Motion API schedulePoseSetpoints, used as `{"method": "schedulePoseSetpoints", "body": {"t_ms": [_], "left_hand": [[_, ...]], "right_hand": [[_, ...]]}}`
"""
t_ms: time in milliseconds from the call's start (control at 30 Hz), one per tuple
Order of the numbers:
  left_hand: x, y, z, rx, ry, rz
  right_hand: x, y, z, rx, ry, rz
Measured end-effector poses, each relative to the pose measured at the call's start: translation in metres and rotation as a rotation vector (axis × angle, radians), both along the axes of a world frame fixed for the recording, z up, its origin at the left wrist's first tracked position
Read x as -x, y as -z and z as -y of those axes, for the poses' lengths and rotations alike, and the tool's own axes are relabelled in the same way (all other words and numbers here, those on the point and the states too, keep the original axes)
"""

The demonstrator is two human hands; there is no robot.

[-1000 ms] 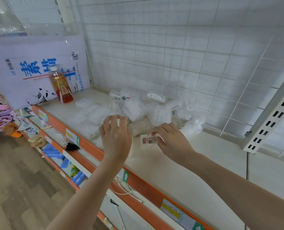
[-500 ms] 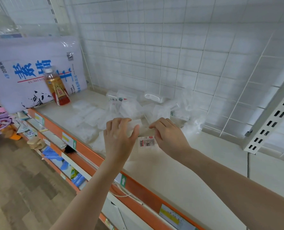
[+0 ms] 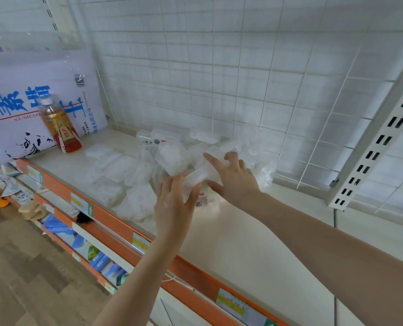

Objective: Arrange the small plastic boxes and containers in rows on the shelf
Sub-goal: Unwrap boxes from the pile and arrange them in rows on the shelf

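A small clear plastic box in a crinkled transparent wrapper point(image 3: 197, 178) is held just above the cream-white shelf board point(image 3: 243, 243), between the two hands and near the middle of the shelf's depth; I judge it is being carried toward a free spot to start or extend a row. The left hand point(image 3: 172, 203) comes up from the front edge with its fingers spread and its thumb pressed against the box's near side, so it grips the package from below and in front. The right hand point(image 3: 234, 178) reaches in from the right with thumb and loosely curled fingers touching the far end of the same box, its index finger stretched out toward the heap; whether it truly pinches the wrapper or only steadies it I cannot tell. Just under the box, a white label with red print and a small code point(image 3: 202, 200) lies on another wrapped piece on the shelf. Behind the hands, a loose pile of similar clear wrapped boxes point(image 3: 172, 158) crowds toward the shelf's back edge against the white wire-grid back panel point(image 3: 219, 78), unsorted, while a few flat clear boxes point(image 3: 115, 165) lie side by side toward the left, seemingly already laid out. At the left end stands an amber drink bottle with a red label point(image 3: 60, 128) before a large white sack with blue characters point(image 3: 31, 102). The orange front rail point(image 3: 115, 222) carries price tags.
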State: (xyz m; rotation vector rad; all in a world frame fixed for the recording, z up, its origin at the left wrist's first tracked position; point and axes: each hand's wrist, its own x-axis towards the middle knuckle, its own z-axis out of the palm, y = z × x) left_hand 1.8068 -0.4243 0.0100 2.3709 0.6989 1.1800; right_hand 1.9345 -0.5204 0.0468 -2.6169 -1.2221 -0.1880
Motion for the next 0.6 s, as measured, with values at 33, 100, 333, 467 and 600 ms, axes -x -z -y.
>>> {"method": "schedulePoseSetpoints", "body": {"t_ms": [33,100,333,467,600], "left_hand": [[0.0,0.0,0.001,0.005,-0.001,-0.014],[0.001,0.0,0.003,0.025,-0.002,-0.034],[0.009,-0.004,0.01,0.064,0.016,-0.017],[0.015,-0.012,0.014,0.059,-0.003,0.042],[0.016,-0.024,0.031,0.159,0.045,0.101]], "right_hand": [[0.0,-0.003,-0.002,0.011,0.012,0.032],[0.0,-0.006,-0.009,0.021,0.031,0.049],[0.005,-0.017,-0.02,0.011,0.049,-0.106],[0.01,-0.027,0.001,-0.217,0.022,-0.296],[0.019,-0.034,0.043,-0.421,0.005,-0.473]]}}
